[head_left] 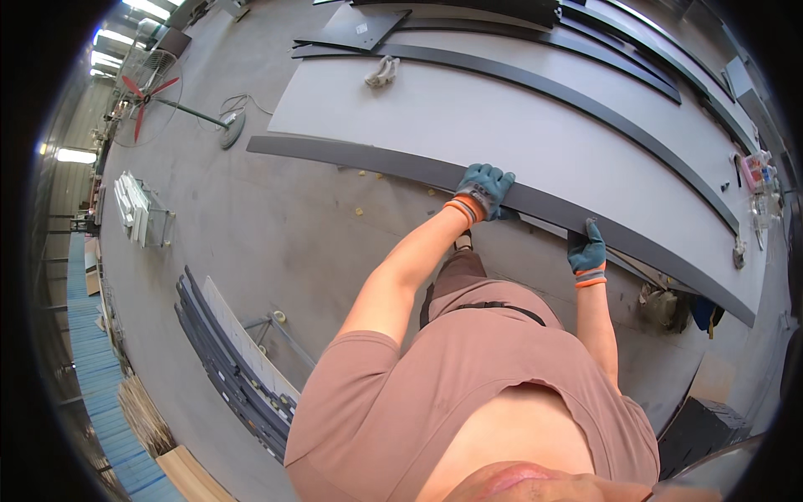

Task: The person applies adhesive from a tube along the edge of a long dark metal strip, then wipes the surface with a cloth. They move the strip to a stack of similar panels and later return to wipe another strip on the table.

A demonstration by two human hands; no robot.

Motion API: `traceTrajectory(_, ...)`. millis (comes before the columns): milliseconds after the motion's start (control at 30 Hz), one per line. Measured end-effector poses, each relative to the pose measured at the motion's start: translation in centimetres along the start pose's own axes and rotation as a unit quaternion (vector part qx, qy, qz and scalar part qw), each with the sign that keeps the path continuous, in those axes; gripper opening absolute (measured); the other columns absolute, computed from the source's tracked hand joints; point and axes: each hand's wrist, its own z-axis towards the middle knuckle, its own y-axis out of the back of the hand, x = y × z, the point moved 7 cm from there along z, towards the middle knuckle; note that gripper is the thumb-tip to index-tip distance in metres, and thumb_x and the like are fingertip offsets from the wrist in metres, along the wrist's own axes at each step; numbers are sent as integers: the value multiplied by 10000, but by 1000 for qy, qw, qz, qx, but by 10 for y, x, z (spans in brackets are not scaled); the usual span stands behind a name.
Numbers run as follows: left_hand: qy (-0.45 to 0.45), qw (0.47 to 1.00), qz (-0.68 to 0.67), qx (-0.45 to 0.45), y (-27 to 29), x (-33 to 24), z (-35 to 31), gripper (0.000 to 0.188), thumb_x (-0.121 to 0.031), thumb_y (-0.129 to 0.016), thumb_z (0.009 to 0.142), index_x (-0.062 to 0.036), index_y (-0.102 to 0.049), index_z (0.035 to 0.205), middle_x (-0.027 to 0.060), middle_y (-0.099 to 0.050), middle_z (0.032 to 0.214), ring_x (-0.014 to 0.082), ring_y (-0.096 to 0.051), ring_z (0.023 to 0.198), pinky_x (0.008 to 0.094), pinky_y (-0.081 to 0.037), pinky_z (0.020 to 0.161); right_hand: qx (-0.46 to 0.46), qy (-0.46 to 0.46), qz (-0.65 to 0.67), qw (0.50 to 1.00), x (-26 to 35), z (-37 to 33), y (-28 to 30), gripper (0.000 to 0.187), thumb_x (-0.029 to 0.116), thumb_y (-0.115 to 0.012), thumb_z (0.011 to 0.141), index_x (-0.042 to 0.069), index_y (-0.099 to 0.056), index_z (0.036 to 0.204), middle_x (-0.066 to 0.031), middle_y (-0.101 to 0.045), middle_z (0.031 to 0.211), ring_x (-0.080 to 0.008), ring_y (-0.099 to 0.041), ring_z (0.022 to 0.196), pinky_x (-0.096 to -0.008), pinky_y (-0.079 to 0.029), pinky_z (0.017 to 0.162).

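Observation:
A long dark grey metal profile runs along the near edge of a pale worktable, from the left end to the lower right. My left hand, in a teal glove with an orange cuff, is closed over its middle from above. To the right, my gloved right hand grips the same profile from the near side, thumb on top and fingers hidden beneath. Farther back on the table lies a second dark profile, parallel to the first, with a whitish wad of cloth beside its left part.
A dark flat panel and more dark profiles lie at the table's far side. Bottles stand at its right end. A floor fan, a rack of white panels and a stack of dark profiles are on the left.

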Motion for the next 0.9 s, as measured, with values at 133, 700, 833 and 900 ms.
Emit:
traceTrajectory(133, -16, 998, -10, 67, -15, 56, 36, 901, -692, -762, 750, -123, -548, 1414, 109, -661, 1217, 275, -613, 1162, 432, -428, 1069, -53, 1, -18, 998, -31, 39, -13, 127, 78, -722, 940, 133, -758, 1049, -25, -763, 1091, -229, -709, 1056, -407, -588, 998)
traceTrajectory(700, -71, 995, -63, -30, -43, 206, 113, 803, -655, -863, 571, -90, -596, 1076, 96, -559, 964, 293, -581, 969, 416, -463, 937, -188, -123, -141, 964, -113, 134, -55, 230, 190, -728, 963, 225, -702, 1189, -52, -723, 1101, -286, -713, 958, -383, -621, 767)
traceTrajectory(833, -72, 995, -48, -47, -48, 218, 118, 815, -682, -843, 598, -85, -609, 1102, 129, -595, 1038, 329, -592, 1025, 453, -468, 924, -193, -146, -180, 953, -109, 133, -72, 272, 210, -722, 971, 221, -676, 1238, -68, -711, 1100, -288, -712, 962, -390, -626, 744)
traceTrajectory(900, -94, 993, -48, -61, -46, 206, 132, 778, -693, -830, 619, -81, -640, 1059, 151, -618, 1035, 349, -604, 1022, 472, -475, 904, -188, -161, -122, 961, -105, 132, -73, 238, 205, -695, 990, 183, -669, 1225, -88, -699, 1068, -279, -706, 936, -376, -624, 735)
